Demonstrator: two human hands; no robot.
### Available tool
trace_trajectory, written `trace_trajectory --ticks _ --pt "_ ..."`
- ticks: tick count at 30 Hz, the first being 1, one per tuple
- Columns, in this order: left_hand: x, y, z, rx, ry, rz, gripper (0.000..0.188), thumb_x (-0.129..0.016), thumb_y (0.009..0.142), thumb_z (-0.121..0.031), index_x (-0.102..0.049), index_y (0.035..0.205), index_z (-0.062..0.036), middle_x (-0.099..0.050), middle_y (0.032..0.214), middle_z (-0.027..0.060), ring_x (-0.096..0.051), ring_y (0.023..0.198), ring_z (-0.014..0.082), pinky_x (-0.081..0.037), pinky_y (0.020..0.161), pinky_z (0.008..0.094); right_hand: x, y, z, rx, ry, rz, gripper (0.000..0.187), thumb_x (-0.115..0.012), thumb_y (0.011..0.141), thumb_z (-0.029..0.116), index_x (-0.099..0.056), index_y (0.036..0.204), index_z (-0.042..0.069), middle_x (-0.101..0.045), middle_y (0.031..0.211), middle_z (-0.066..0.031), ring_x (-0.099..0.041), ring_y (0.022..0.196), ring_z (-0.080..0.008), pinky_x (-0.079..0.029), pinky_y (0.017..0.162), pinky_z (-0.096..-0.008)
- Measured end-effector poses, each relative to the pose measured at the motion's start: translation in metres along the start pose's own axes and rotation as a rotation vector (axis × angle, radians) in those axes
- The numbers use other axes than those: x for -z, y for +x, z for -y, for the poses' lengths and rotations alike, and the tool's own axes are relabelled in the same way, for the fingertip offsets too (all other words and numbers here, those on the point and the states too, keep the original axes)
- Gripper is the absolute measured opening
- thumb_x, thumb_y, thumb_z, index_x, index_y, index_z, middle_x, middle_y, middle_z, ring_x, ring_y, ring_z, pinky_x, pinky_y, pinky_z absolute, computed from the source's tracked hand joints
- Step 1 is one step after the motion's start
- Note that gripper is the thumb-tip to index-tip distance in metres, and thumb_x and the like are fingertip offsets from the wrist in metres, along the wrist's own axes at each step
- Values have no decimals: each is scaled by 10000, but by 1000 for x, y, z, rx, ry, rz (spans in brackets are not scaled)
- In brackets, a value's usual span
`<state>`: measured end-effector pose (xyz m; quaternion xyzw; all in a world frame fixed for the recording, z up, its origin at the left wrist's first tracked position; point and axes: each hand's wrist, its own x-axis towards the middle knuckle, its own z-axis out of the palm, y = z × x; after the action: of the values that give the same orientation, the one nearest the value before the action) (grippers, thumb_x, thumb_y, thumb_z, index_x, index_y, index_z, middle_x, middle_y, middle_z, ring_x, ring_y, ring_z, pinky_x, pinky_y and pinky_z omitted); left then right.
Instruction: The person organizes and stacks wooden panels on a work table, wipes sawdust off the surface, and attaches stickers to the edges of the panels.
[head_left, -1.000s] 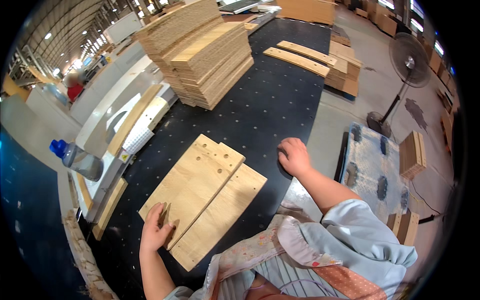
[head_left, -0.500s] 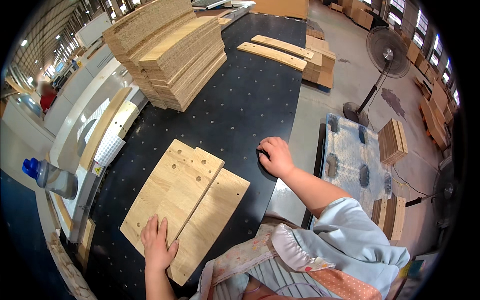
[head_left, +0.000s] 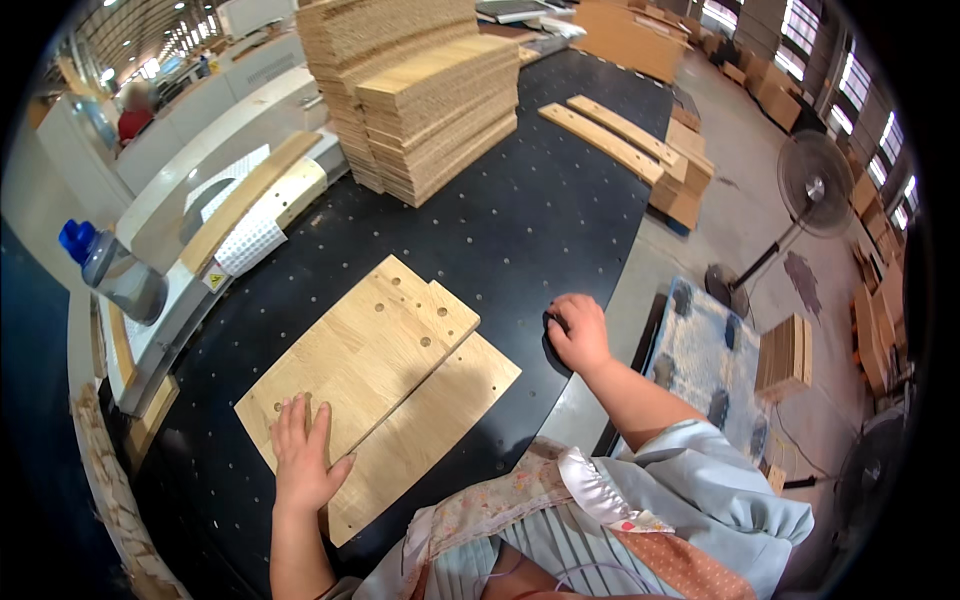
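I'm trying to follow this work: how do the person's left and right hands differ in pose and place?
The left hand is spread, its fingers fairly straight; the right hand is curled. The left hand lies on the pale wooden boards, while the right hand is at the right-hand edge of the black table, apart from them. Both hands are bare.
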<state>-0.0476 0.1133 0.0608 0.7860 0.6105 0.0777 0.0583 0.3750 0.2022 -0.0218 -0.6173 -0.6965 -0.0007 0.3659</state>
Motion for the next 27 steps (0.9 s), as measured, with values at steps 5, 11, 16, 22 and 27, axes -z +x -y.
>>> trace_trajectory --ticks 5,11,16,22,27 --pt "15 -42 22 282 -20 -135 975 -837 570 -276 -358 1396 -78 -238 1481 233 -187 1389 391 -176 1116 503 -4 3 2 11 40 2 178 -626 722 119 -635 898 95 -584 1055 -45 -495 1078 -263 -367 932 -400" --pt "0 -91 24 630 -365 -202 1023 -841 569 -149 -291 1423 -31 -311 1436 265 -363 1302 386 -335 1055 430 7 30 8 -80 475 337 319 -613 773 141 -628 1078 48 -615 1102 -111 -527 1082 -303 -421 924 -399" --pt "-28 -92 21 678 -1173 -430 784 -585 720 154 -258 1421 28 -549 1236 178 -562 1106 230 -463 934 340 -20 73 42 175 569 539 409 -578 797 152 -579 1191 41 -617 1133 -182 -550 1087 -342 -441 935 -392" --pt "-43 -73 13 799 -989 -580 590 -559 779 159 -374 1336 102 -588 1198 177 -607 1037 206 -478 897 294 -63 92 36 120 775 793 307 -568 785 106 -642 1072 27 -664 983 -183 -635 921 -321 -490 825 -361" --pt "-53 -76 3 833 -884 -641 551 -590 800 128 -407 1319 95 -597 1184 175 -613 1006 190 -486 873 280 -68 100 31 27 876 899 299 -567 774 63 -654 1056 13 -687 942 -149 -655 885 -242 -492 797 -321"
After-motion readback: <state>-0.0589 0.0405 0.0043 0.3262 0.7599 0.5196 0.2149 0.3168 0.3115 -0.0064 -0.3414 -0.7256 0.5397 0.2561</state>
